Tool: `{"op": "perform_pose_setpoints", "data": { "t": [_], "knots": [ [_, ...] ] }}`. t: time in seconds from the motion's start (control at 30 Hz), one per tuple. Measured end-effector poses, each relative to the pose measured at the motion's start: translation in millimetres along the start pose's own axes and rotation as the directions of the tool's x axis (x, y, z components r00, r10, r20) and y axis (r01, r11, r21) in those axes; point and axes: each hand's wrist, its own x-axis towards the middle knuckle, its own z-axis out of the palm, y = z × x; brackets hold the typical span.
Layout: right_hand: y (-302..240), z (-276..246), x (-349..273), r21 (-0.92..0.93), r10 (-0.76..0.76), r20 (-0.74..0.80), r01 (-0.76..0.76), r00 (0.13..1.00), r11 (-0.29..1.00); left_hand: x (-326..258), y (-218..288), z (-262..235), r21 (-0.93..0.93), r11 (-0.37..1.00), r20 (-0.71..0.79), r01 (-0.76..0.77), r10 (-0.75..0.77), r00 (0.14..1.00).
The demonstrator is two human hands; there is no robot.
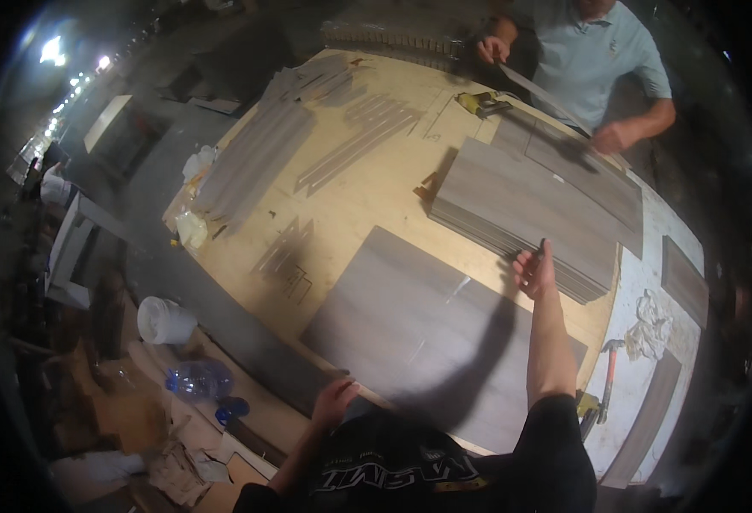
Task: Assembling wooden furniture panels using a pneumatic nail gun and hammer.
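My right hand (536, 272) is raised at the near edge of a stack of grey-brown wood-look panels (521, 201). Its fingers are loosely curled and apart, and I see nothing held in them. Closer to me, a single large grey-brown panel (393, 299) lies flat, with the shadow of my right arm across it. Beside that panel's near left edge is my left hand (337, 400), fingers loosely extended and holding nothing I can see.
Across the table a person (594, 60) holds a long thin strip (547, 98) in both hands. Narrow strips (355, 137) and long boards (260, 158) lie at the far left. A yellow-black tool (482, 104), a hammer (610, 372), crumpled plastic (650, 325) and a white bucket (165, 321) are around.
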Motion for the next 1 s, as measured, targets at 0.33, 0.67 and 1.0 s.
{"op": "perform_pose_setpoints", "data": {
  "t": [0.33,0.67,1.0],
  "knots": [
    [41.7,-7.9,-23.8,0.292,-0.182,-0.314,0.277,0.932,0.915,27.2,-2.8,-13.9,-0.186,0.974,0.167,0.133,-0.102,0.981],
    [226.2,26.2,-256.3,0.266,-0.208,-0.455,0.354,0.866,0.897,162.2,81.3,-72.9,-0.251,0.944,0.311,0.216,-0.132,0.941],
    [280.3,26.4,-311.0,-0.541,-0.166,-0.64,-0.287,0.751,0.79,198.8,87.5,-64.3,0.403,0.775,0.616,-0.487,0.164,0.771]
  ]
}}
